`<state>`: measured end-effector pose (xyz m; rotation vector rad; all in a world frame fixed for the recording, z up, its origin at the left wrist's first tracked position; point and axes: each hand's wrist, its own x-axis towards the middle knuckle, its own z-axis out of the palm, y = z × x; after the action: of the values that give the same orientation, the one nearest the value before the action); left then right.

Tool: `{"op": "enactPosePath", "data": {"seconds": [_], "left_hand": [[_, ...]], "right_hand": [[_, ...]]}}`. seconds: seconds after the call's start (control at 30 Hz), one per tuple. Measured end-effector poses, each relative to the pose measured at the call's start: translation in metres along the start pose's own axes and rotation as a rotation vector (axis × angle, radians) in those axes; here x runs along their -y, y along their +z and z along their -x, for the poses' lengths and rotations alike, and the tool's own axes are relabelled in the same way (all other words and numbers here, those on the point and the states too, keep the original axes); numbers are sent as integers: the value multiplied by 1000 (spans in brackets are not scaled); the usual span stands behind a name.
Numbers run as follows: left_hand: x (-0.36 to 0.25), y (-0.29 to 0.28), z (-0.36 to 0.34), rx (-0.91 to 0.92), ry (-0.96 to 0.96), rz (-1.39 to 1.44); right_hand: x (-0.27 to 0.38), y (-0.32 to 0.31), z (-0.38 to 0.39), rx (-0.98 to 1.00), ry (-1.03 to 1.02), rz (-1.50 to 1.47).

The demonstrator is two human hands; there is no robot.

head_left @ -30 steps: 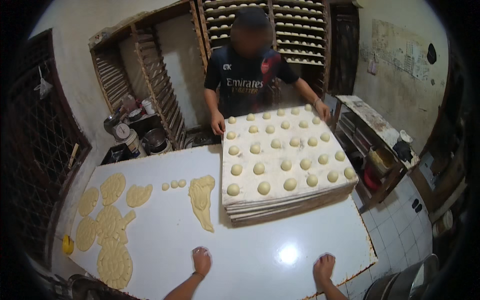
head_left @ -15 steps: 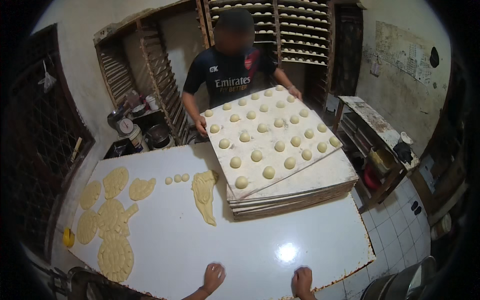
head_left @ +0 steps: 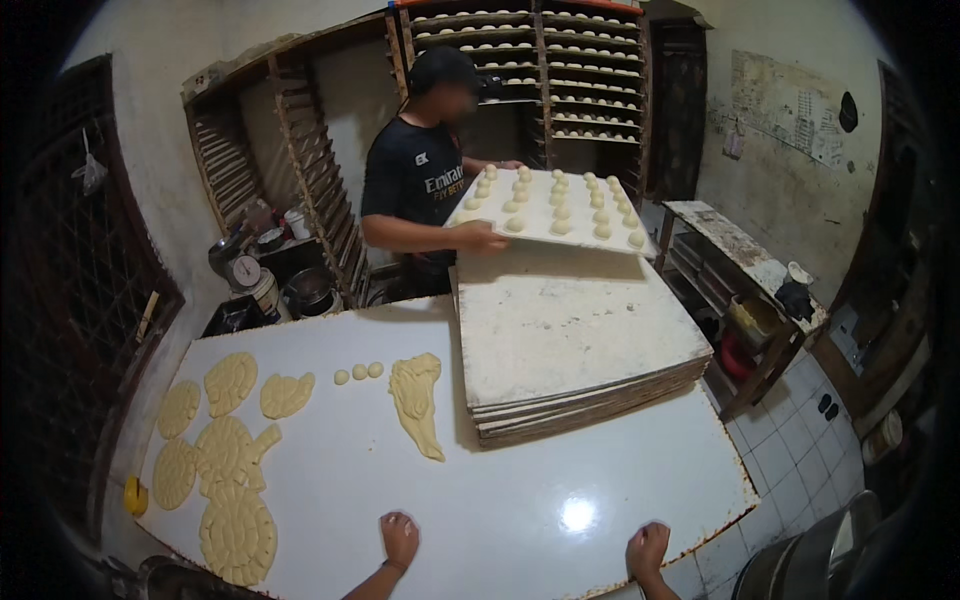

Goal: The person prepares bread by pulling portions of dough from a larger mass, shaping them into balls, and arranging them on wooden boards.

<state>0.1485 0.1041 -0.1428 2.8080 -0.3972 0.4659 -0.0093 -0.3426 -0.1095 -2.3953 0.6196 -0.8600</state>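
Note:
My left hand [head_left: 400,538] rests on the white tabletop [head_left: 330,500] near its front edge, fingers curled in a loose fist with nothing showing in it. Farther right, my right hand [head_left: 648,550] is also curled into a fist at the table's front edge. Ahead of my hands lies a long, folded piece of dough [head_left: 415,400], with three small dough balls [head_left: 358,373] to its left. Several flat, scored dough rounds [head_left: 238,533] spread over the left side. Across the table a person [head_left: 425,170] holds a board [head_left: 560,237] bearing rows of dough balls.
A stack of floured wooden boards [head_left: 590,340] occupies the table's right rear. Racks of dough balls [head_left: 595,90] line the back wall. A low wooden bench [head_left: 740,250] stands at the right, a metal pot [head_left: 815,555] at the lower right. A dial scale [head_left: 247,270] sits beyond the table.
The person has lifted the loaded board off the stack and turned with it toward the back right, baring the floured top board. My hands have moved farther apart, both still closed.

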Motion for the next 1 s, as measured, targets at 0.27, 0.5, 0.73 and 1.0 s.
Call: {"op": "enactPosePath", "data": {"seconds": [0.27,0.5,0.73,1.0], "left_hand": [[27,-26,54,450,334,-245],[-40,-16,56,-41,139,310],[-19,-20,-18,-183,-247,286],[29,-40,2,-157,-452,123]], "right_hand": [[3,-13,52,240,-123,32],[49,16,71,165,-99,-69],[76,35,29,-7,95,-63],[60,-5,41,90,865,-905]]}}
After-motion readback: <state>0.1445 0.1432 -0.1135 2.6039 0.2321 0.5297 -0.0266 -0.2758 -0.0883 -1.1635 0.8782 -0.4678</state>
